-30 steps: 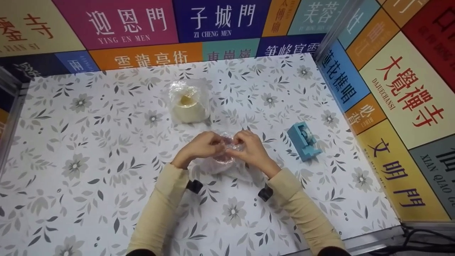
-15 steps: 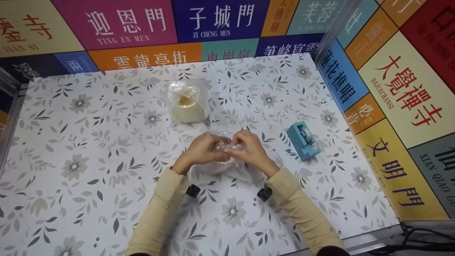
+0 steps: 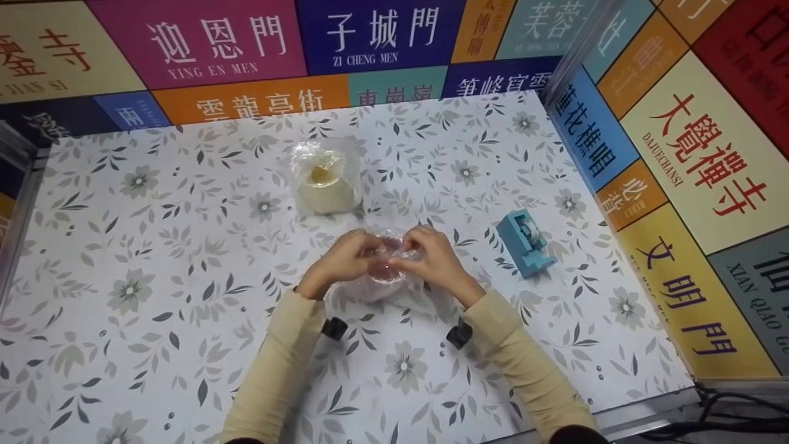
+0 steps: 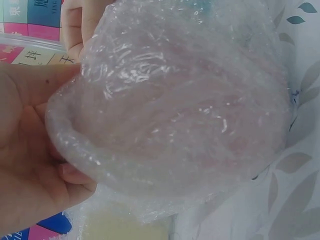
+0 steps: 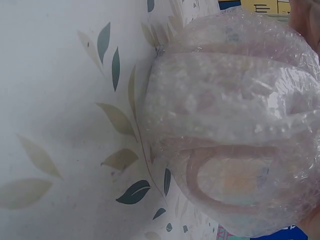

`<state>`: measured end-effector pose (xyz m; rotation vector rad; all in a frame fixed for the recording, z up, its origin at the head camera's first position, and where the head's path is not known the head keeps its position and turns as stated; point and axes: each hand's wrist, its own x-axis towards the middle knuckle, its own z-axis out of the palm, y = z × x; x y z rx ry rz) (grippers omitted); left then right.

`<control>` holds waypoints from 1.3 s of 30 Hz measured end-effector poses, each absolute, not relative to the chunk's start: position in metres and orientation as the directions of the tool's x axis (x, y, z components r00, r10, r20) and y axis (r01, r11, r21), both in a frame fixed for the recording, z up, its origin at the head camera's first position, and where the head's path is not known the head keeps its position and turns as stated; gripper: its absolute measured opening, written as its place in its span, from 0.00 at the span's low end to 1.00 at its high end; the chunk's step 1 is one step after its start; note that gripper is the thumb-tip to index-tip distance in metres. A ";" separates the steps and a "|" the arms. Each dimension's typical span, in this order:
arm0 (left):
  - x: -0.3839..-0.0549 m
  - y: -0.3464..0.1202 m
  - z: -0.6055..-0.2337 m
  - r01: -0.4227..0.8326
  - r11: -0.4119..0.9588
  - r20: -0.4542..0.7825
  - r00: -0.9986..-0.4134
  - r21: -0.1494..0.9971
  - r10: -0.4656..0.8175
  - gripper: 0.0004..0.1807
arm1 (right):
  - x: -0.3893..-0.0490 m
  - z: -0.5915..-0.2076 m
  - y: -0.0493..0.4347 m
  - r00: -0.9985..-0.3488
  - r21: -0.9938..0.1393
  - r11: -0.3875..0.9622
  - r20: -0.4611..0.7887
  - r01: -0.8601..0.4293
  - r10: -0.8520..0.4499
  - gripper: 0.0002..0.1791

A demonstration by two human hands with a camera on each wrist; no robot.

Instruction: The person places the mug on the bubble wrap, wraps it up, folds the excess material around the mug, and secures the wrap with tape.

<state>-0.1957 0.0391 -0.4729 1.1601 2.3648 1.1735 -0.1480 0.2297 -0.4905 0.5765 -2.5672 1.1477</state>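
Note:
Between the two hands stands a pink mug (image 3: 387, 272), wrapped in clear bubble wrap (image 4: 170, 105). Its looped handle (image 5: 196, 176) shows through the wrap in the right wrist view. My left hand (image 3: 345, 256) pinches the wrap's edge on the mug's left, thumb and fingers at the rim. From the right, my right hand (image 3: 436, 256) pinches gathered wrap over the mug's mouth, its thumb stretched across toward the middle. Loose wrap spreads on the table around the mug's base.
Behind the hands stands a cream cup (image 3: 333, 196), also in bubble wrap. A teal tape dispenser (image 3: 524, 246) with a roll of clear tape sits to the right. Printed panels (image 3: 222, 37) border the back and right of the floral-covered table (image 3: 185, 259).
My left hand's fingers have drawn back leftward from over the mug's mouth, baring more of the pink inside. My right hand keeps nearly the same place.

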 end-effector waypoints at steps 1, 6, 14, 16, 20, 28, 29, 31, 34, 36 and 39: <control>-0.196 0.039 -0.473 0.543 0.360 0.113 -0.654 0.759 0.748 0.07 | -0.148 -0.491 0.230 -0.882 -0.649 0.602 0.401 -0.465 -0.248 0.17; -0.196 0.041 -0.473 0.518 0.380 0.098 -0.678 0.766 0.728 0.03 | -0.147 -0.492 0.233 -0.865 -0.645 0.581 0.418 -0.497 -0.277 0.18; -0.196 0.042 -0.470 0.506 0.367 0.065 -0.650 0.781 0.757 0.07 | -0.146 -0.491 0.242 -0.868 -0.686 0.531 0.387 -0.497 -0.312 0.16; -0.198 0.041 -0.470 0.493 0.350 0.052 -0.632 0.797 0.773 0.07 | -0.145 -0.491 0.242 -0.873 -0.700 0.523 0.376 -0.487 -0.310 0.15; -0.201 0.038 -0.467 0.467 0.313 0.031 -0.594 0.827 0.804 0.05 | -0.145 -0.491 0.241 -0.883 -0.726 0.503 0.366 -0.469 -0.294 0.15; -0.198 0.042 -0.466 0.549 0.373 0.050 -0.607 0.748 0.793 0.09 | -0.143 -0.489 0.238 -0.884 -0.731 0.497 0.382 -0.468 -0.270 0.15; -0.196 0.044 -0.466 0.558 0.394 0.053 -0.621 0.731 0.782 0.10 | -0.141 -0.484 0.236 -0.881 -0.726 0.500 0.388 -0.473 -0.270 0.15; -0.194 0.046 -0.465 0.558 0.431 0.051 -0.651 0.709 0.758 0.08 | -0.137 -0.474 0.232 -0.875 -0.716 0.502 0.402 -0.484 -0.269 0.15; -0.192 0.048 -0.465 0.555 0.479 0.043 -0.683 0.680 0.729 0.07 | -0.131 -0.460 0.225 -0.858 -0.702 0.494 0.441 -0.513 -0.264 0.15; -0.192 0.048 -0.465 0.560 0.491 0.053 -0.693 0.668 0.719 0.06 | -0.131 -0.460 0.224 -0.845 -0.690 0.491 0.470 -0.532 -0.255 0.15; -0.191 0.047 -0.466 0.545 0.482 0.063 -0.704 0.686 0.708 0.05 | -0.130 -0.463 0.223 -0.833 -0.678 0.491 0.500 -0.546 -0.236 0.15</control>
